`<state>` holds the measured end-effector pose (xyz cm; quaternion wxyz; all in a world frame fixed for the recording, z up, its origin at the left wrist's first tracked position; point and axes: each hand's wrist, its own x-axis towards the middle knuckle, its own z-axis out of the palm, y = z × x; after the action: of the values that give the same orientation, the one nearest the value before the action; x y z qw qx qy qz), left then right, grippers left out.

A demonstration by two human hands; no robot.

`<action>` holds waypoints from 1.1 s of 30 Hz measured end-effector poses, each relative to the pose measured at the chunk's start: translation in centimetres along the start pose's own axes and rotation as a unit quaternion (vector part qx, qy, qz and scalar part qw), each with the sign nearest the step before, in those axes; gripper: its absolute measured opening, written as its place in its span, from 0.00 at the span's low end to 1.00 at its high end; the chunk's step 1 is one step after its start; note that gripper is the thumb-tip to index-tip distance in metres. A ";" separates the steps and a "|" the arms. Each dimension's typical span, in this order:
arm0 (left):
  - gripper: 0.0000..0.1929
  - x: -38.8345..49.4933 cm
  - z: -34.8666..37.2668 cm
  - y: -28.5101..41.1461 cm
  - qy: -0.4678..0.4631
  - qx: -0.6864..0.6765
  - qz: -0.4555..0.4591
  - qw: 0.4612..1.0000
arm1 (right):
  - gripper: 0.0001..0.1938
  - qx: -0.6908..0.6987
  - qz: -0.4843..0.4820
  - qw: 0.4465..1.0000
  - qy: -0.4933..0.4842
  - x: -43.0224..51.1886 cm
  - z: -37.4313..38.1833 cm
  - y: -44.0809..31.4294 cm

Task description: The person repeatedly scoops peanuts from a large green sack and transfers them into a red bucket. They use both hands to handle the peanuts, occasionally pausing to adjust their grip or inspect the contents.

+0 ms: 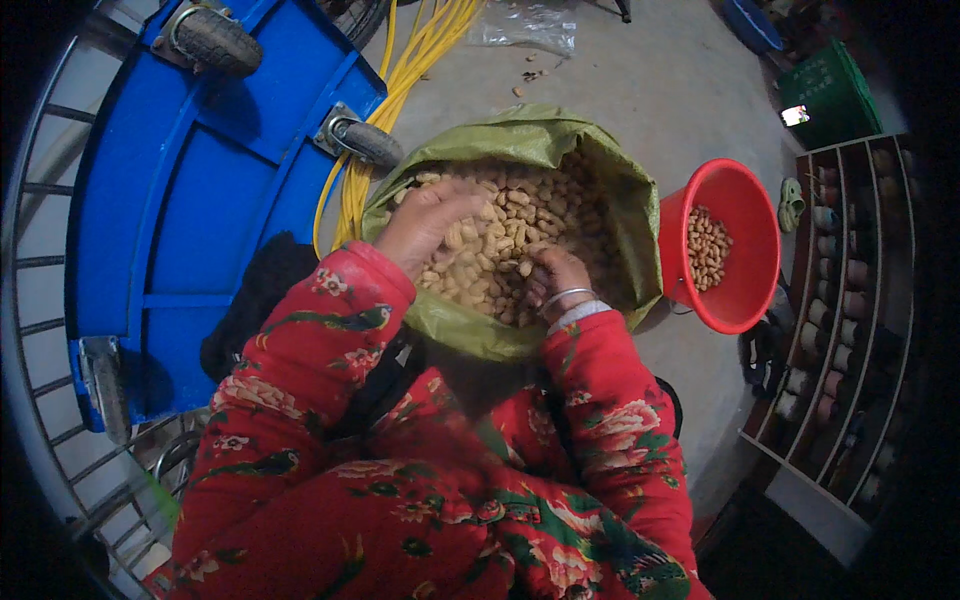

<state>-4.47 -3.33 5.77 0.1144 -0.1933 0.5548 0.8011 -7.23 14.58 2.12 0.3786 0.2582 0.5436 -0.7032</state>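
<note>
An olive-green woven sack [480,330] stands in front of me with its rim rolled outward. Unshelled peanuts [517,217] fill it up to near the mouth. My left hand [435,225] is over the left part of the heap, blurred, its fingers bent; what lies under them is hidden. Low in the sack, my right hand [561,276] has curled fingers, with one peanut [526,268] at its fingertips. A silver bangle [566,295] circles that wrist. Right of the sack, a red plastic bucket [739,300] leans towards me, with shelled peanut kernels [706,249] inside.
A blue platform cart [210,202] with caster wheels stands on edge at left, by a metal railing [41,262]. Yellow hose or cable [397,97] lies behind the sack. A shoe rack [840,322], a green clog [790,205] and a green bin [829,97] are at right.
</note>
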 end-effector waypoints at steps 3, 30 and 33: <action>0.10 0.0 0.6 -0.9 -0.062 0.145 0.015 0.987 | 0.05 0.113 0.002 0.992 -0.064 -1.1 0.2 -0.7; 0.09 -2.7 8.2 3.3 -0.044 0.304 0.479 0.822 | 0.20 0.207 -0.043 0.965 -0.157 -7.0 3.4 -3.8; 0.09 -1.8 8.4 2.6 -0.045 0.363 0.506 0.781 | 0.19 0.220 -0.027 0.962 -0.162 -6.2 3.4 -3.6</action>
<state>-5.45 3.60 11.35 -0.2209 0.2075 0.8169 0.4907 -6.43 13.28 9.93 0.3765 0.2028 0.3135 -0.8479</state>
